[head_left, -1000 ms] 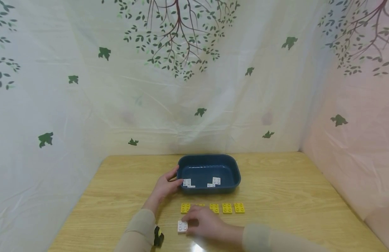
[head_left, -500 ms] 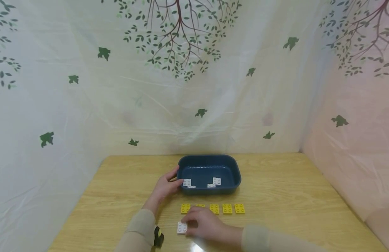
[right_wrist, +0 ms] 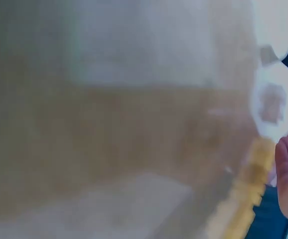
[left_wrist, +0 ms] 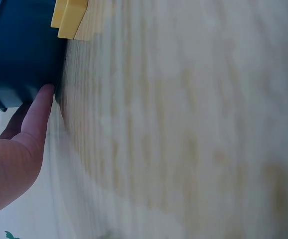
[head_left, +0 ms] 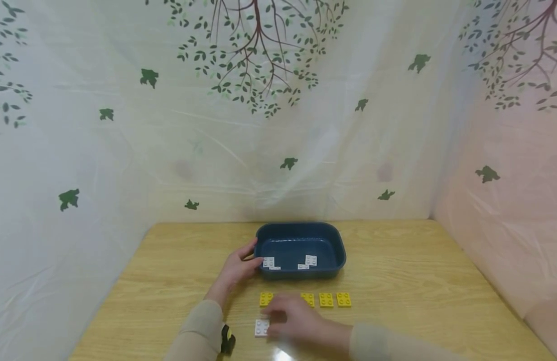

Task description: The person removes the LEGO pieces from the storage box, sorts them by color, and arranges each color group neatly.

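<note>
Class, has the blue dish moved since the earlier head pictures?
No; the blue dish keeps its place against the back edge of the table.

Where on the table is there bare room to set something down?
Right of the tray and yellow bricks, out to the table's right edge; also left of the left hand. Crowded: in front of the tray, with yellow bricks, right hand and white brick.
</note>
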The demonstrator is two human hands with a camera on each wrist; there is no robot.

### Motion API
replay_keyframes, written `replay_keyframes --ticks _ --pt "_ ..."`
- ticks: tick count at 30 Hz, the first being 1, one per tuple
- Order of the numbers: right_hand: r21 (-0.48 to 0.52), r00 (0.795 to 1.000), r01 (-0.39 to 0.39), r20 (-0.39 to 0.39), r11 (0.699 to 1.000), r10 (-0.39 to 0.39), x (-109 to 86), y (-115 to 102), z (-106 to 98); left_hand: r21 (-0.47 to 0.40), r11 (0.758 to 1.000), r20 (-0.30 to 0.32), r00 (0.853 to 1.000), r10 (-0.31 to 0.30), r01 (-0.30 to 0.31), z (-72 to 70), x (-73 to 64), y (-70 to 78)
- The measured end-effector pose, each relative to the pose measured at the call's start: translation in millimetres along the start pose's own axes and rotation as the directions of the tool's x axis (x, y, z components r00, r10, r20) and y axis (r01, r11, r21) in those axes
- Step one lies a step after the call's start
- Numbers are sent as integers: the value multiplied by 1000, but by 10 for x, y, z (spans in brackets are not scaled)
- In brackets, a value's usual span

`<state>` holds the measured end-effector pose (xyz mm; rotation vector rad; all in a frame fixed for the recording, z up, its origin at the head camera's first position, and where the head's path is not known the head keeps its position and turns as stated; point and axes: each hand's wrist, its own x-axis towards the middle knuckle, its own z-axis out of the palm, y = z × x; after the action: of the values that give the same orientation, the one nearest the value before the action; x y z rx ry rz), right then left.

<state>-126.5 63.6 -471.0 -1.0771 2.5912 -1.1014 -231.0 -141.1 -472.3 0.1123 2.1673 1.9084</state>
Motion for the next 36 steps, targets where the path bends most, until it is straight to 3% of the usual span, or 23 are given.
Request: replay_keyframes --ticks 3,7,10,13,21,36 --pt "28 993 80 -84 996 -77 55 30 -89 1 1000 -7 1000 6 -6 9 -10 -5" --pt "20 966 158 -212 987 -150 169 55 -273 14 1000 -20 1000 8 -8 18 -32 -9" --pt "20 954 139 -271 990 -129 252 80 -408 6 1000 -15 1000 14 -14 26 -53 -13" --pt "42 953 77 -297 996 -61 327 131 -513 -15 1000 -10 1000 13 -14 34 -67 -19" --pt "75 951 -68 -297 995 88 539 333 -674 -16 1000 -18 1000 0 0 52 -86 -25" --pt "69 963 -190 -179 979 199 803 591 -668 25 1000 -41 999 -15 16 91 -139 -9"
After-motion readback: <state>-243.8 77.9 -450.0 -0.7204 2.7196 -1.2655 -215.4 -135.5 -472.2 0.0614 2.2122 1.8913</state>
